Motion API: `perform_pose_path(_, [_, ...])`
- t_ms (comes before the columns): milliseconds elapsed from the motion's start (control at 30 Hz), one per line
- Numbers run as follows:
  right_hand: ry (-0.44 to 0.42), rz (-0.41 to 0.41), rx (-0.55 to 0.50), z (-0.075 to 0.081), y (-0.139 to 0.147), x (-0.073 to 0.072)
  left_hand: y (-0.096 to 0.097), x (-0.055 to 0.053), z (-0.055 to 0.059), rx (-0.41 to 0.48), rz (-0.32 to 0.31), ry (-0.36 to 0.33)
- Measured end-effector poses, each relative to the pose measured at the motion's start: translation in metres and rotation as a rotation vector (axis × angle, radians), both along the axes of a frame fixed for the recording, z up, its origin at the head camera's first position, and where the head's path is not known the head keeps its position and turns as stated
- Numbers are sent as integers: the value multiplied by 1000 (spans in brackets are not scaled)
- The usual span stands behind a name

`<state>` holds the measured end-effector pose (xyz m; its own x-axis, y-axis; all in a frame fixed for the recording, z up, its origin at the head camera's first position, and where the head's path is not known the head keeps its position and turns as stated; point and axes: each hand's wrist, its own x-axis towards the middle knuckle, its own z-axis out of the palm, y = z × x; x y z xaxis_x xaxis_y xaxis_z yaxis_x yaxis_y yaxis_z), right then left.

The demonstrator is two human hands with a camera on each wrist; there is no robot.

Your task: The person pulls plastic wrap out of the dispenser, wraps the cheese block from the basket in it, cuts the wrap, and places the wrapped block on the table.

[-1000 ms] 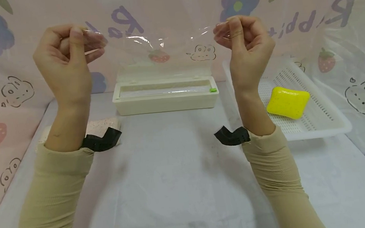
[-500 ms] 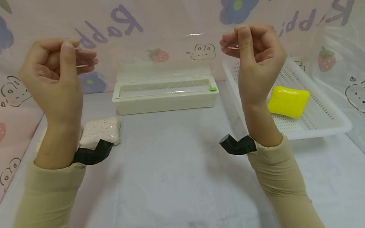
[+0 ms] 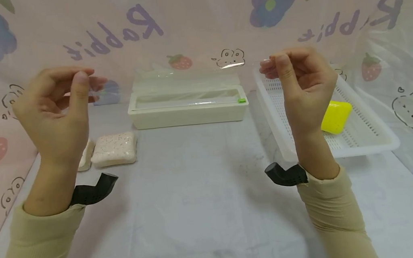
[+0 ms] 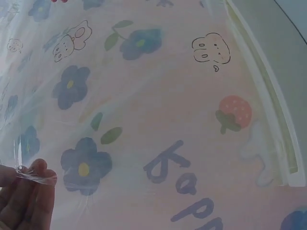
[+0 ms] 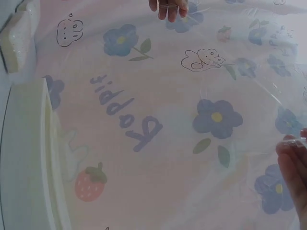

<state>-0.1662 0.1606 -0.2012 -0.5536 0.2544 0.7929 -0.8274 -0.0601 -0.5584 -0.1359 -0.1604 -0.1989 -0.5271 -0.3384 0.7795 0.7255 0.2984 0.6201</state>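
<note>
A clear sheet of cling film (image 3: 232, 65) spans the gap between my two raised hands, mostly visible by its glints. My left hand (image 3: 57, 104) pinches one edge between thumb and index finger, the other fingers loosely extended; the left wrist view shows the film (image 4: 41, 178) bunched at the fingertips. Another part of that edge is pinched by my right hand (image 3: 306, 80) on the right. Behind and below the film stands a cream cling film dispenser (image 3: 189, 116), its lid raised and a green cutter slide (image 3: 241, 100) at its right end.
On the table (image 3: 197, 198) at left lie a speckled pinkish block (image 3: 115, 149) and a pale block (image 3: 86, 156), partly behind my left hand. A white perforated basket (image 3: 375, 150) at right holds a yellow block (image 3: 338, 117). A printed curtain (image 3: 198, 20) hangs behind.
Both hands have come down with the film and spread apart, the left going left and the right going right. The pinkish block is now fully uncovered; the yellow one is partly hidden.
</note>
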Motion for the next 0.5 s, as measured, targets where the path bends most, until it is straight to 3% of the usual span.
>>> perform_pose_path(233, [-44, 122, 22, -13, 8, 5, -1, 9, -7, 68, -205, -5])
perform_pose_path(333, [-73, 165, 36, -18, 13, 9, -1, 13, -11, 54, -253, -16])
perform_pose_path(433, [-98, 187, 79, -24, 18, 12, -3, 17, -16, 4, -263, -44])
perform_pose_path(500, [-112, 204, 115, -28, 21, 13, -5, 19, -21, -66, -225, -88])
